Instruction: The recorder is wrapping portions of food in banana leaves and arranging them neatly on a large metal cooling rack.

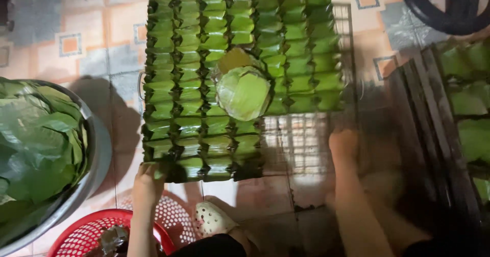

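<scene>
Tiled floor [76, 42] surrounds a wire rack [306, 144], bare at its lower right. Left hand [148, 183] grips a leaf-wrapped parcel [168, 170] at the rack's lower-left edge; right hand [343, 143], blurred, grip unclear, rests on bare wire.

A home food-preparation spot on the floor is shown. Patterned orange, grey and white floor tiles [76, 42] are seen beneath a flat wire rack [306, 144] packed with rows of green leaf-wrapped parcels [189, 83], beside a large metal basin of loose green leaves [35, 150] and a red perforated plastic basket [76, 234].
</scene>
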